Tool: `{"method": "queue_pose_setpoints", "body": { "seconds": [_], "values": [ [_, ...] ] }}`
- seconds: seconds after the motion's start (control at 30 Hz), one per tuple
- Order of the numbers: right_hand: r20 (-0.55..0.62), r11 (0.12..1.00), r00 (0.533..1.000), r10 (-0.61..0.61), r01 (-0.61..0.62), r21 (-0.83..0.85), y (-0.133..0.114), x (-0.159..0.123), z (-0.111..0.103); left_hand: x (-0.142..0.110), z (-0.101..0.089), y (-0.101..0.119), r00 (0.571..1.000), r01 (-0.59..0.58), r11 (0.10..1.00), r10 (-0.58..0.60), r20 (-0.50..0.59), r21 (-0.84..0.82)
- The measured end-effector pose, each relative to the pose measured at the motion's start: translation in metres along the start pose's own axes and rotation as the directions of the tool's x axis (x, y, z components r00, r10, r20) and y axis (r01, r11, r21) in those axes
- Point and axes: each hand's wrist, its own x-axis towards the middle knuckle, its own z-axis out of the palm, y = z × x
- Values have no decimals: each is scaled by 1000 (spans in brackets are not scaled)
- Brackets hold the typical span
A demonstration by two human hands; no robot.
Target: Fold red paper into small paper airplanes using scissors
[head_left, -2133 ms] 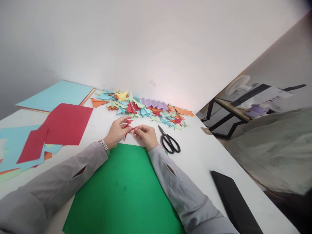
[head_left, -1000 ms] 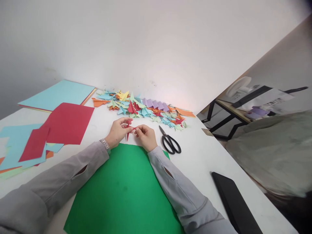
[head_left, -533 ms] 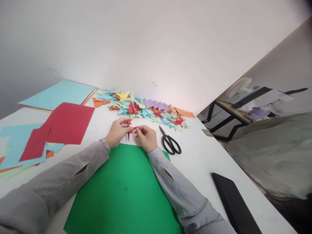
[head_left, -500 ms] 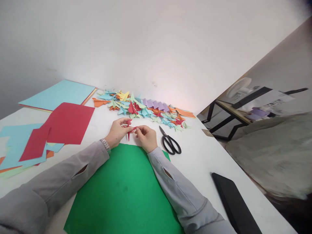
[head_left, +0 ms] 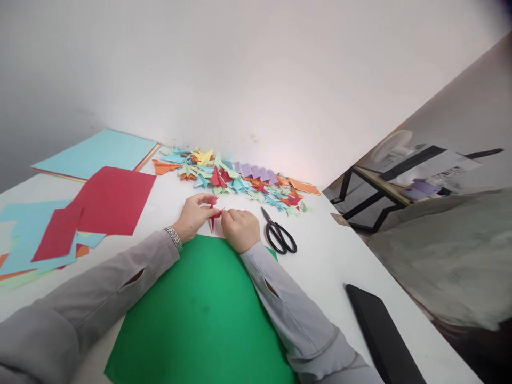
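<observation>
Between thumb and fingers, my left hand (head_left: 194, 217) pinches a small folded red paper figure (head_left: 213, 221) that looks like an origami crane. One narrow point of it hangs down below the fingers, and another sticks out to the right. My right hand (head_left: 241, 229) is closed, knuckles up, with its fingertips at that right-hand point; the pinch itself is mostly hidden. Both hands are just above the far edge of a green sheet (head_left: 192, 314) on the white table. Black-handled scissors (head_left: 280, 233) lie right of my right hand.
A heap of folded paper figures (head_left: 238, 184) in many colours lies along the wall. On the left are a stack of coloured sheets (head_left: 100, 152), a large red sheet (head_left: 116, 202) and loose paper pieces (head_left: 44, 234). A flat black object (head_left: 384, 330) rests near the right edge.
My right hand has rolled over, so its knuckles now face up and its fingers are curled tighter at the red paper. My left hand keeps its hold in nearly the same place.
</observation>
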Motion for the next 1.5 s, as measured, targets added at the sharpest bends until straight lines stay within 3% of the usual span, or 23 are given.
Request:
{"method": "queue_pose_setpoints", "body": {
  "seconds": [0.5,0.6,0.73,0.83,0.97,1.13,1.3,1.5],
  "values": [
    [167,994,984,-67,50,100,-3,3,-8,2,-3,-1,1000,23,999,-24,-10,-33],
    [121,993,992,-17,2,118,-7,1,-9,1,-3,1,999,29,998,-30,-12,-59],
    [11,948,984,179,-175,266,-10,-4,-2,0,-2,8,994,89,980,-98,-43,-176],
    [-21,815,927,375,-319,484,-9,-6,7,-2,0,13,989,132,961,-144,-34,-243],
    [98,556,844,527,-430,712,-5,-5,13,-3,1,15,989,133,964,-144,-30,-229],
    [294,294,804,516,-489,821,-4,-1,10,-2,0,9,993,110,979,-115,-19,-170],
    [380,184,801,462,-506,843,-6,1,7,-1,0,6,996,82,987,-85,-15,-142],
    [481,-26,729,486,-538,842,-4,5,4,-1,0,5,998,52,994,-54,-20,-98]
  ]
}}
